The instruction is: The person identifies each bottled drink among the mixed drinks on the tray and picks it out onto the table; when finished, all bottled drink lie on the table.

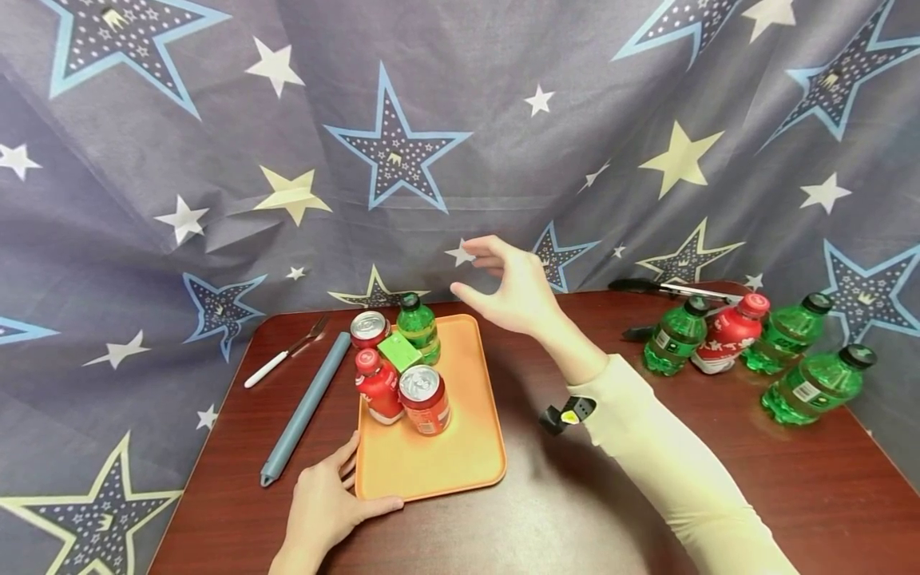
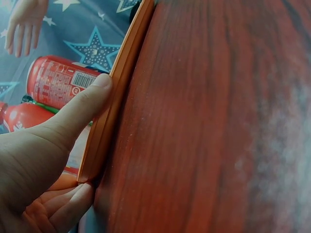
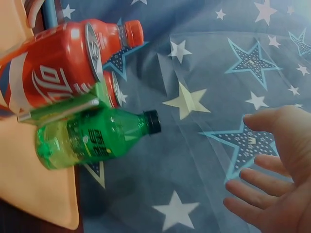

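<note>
An orange tray (image 1: 470, 447) lies on the table with my left hand (image 1: 321, 499) at its near left corner. In the left wrist view, the thumb (image 2: 80, 104) presses on the tray's rim and the other fingers bend around the corner. On the tray's left half stand a green bottle (image 1: 419, 334), a red bottle (image 1: 378, 390), a near red can (image 1: 426, 403) and a far red can (image 1: 370, 329). Among them sits a small green box (image 1: 399, 351). My right hand (image 1: 513, 289) is in the air right of the tray's far end, fingers apart, holding nothing.
A fork with a white handle (image 1: 276, 363) and a grey-blue rod (image 1: 309, 411) lie left of the tray. Several green bottles (image 1: 812, 387) and a red bottle (image 1: 729, 335) stand at the right, before dark-handled utensils (image 1: 668, 289). A star-patterned curtain (image 1: 402, 239) hangs behind.
</note>
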### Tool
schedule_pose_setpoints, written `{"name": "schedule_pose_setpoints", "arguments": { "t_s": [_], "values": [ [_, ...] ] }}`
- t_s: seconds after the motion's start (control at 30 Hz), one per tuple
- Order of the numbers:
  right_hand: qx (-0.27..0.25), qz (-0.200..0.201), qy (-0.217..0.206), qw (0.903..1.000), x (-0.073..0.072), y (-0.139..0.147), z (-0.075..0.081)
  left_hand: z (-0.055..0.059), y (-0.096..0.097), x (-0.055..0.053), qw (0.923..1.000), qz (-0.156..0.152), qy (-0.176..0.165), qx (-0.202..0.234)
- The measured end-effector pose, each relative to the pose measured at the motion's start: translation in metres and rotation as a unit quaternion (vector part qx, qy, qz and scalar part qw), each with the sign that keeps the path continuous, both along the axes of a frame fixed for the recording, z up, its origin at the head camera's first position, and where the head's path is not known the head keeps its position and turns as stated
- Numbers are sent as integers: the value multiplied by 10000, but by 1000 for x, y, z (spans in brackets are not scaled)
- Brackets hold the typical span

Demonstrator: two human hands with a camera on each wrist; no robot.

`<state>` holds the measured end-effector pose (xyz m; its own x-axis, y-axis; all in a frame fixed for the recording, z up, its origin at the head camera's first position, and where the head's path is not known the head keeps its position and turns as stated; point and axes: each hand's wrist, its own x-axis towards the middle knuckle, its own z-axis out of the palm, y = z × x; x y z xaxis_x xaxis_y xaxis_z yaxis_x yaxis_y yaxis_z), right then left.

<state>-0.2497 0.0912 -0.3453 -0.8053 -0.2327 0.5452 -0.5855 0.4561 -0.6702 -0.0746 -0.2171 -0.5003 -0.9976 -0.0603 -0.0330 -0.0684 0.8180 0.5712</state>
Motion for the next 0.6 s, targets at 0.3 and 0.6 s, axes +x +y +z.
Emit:
{"name": "schedule_pose_setpoints", "arguments": {
  "t_s": [0.3, 0.6],
  "values": [
    [192, 106, -353, 9991, -8, -24, -14, 1, 0, 0, 10000, -13, -8, 46],
    [229, 357, -527, 9977, -15, -44, -31, 0, -1, 0, 10000, 3, -9, 30]
  ]
}}
